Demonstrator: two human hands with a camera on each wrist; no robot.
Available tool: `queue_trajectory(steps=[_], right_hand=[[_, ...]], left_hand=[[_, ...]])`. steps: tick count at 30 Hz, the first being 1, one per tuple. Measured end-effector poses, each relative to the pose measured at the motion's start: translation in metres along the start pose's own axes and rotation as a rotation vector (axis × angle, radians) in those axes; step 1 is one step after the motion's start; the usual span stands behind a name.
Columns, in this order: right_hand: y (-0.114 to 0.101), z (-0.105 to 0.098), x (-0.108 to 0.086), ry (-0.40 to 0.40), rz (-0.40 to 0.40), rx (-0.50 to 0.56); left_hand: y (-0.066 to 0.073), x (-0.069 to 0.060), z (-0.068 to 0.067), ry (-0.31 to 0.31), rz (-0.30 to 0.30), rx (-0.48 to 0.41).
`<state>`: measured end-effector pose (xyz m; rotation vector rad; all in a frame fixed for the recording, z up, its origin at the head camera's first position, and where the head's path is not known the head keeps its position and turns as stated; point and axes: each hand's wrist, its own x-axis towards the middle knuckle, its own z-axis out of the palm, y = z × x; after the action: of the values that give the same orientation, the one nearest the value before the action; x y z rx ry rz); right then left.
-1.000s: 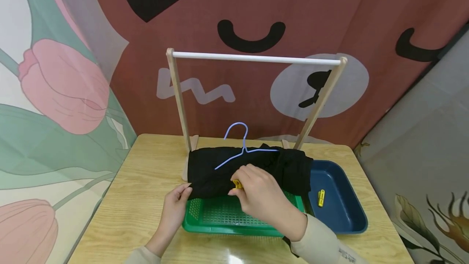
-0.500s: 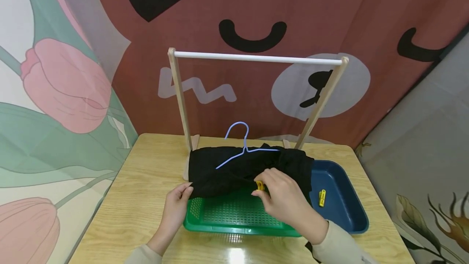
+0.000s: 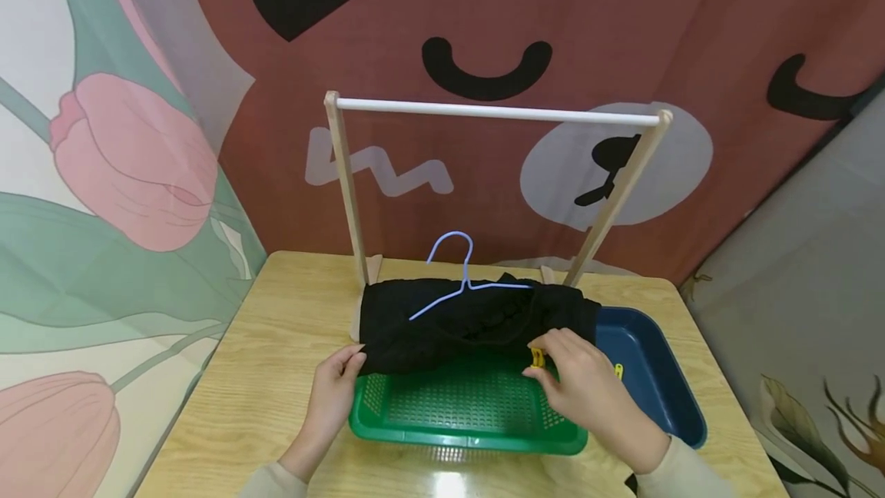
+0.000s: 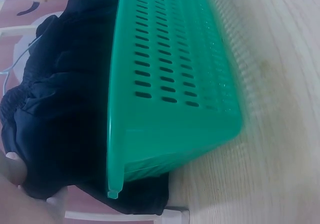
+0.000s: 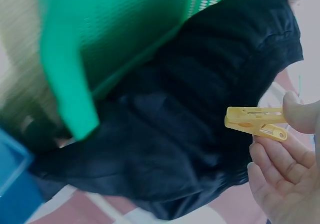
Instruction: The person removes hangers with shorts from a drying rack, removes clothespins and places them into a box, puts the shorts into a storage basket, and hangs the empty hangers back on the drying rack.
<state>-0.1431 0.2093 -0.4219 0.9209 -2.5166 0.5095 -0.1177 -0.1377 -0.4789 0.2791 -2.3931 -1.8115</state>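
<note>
A black garment (image 3: 408,348) with a gathered, elastic-looking waistband lies spread over the back of the green basket (image 3: 470,443). My left hand (image 3: 330,390) pinches its front left corner between thumb and fingers. Towards the garment's right end, my right hand (image 3: 588,384) holds a yellow clothespin (image 3: 537,358). In the right wrist view, the thumb and fingers grip the clothespin (image 5: 255,118) with its tip pointing at the cloth; whether it touches cannot be told. A light blue hanger (image 3: 465,284) stands with its hook up, the ends of its arms hidden by the garment.
Behind the garment rises a wooden rack with a white bar (image 3: 498,111). A dark blue tray (image 3: 697,415) sits right of the basket, with another yellow clothespin (image 3: 618,370) in it, partly hidden by the right hand. Patterned curtains hang behind the wooden table (image 3: 297,313).
My right hand has moved right, carrying the yellow clothespin from the garment's middle towards its right end. My left hand keeps its pinch on the left corner. The waist opening shows more now.
</note>
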Motion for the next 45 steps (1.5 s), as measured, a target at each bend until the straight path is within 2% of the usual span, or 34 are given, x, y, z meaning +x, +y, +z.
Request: queue_trajectory(steps=[4,10,16,28,36,45], right_hand=[[0.010,-0.002,-0.010,-0.016,0.042,-0.031],[0.022,-0.004,-0.023,-0.082,0.171,-0.033],[0.035,-0.008,-0.032,-0.109,0.229,-0.067],[0.054,-0.024,-0.036,-0.198,0.411,-0.037],[0.074,-0.026,-0.041,-0.225,0.452,-0.029],[0.110,-0.019,-0.056,-0.316,0.534,0.004]], left_hand=[[0.000,-0.001,-0.001,0.002,-0.007,-0.001],[0.000,-0.001,-0.001,0.003,-0.013,-0.009],[-0.001,0.001,-0.001,0.003,-0.013,-0.015],[0.000,0.001,0.000,0.006,-0.025,-0.012],[-0.001,0.001,-0.002,-0.009,-0.021,-0.008],[0.000,0.000,-0.002,-0.023,-0.027,-0.015]])
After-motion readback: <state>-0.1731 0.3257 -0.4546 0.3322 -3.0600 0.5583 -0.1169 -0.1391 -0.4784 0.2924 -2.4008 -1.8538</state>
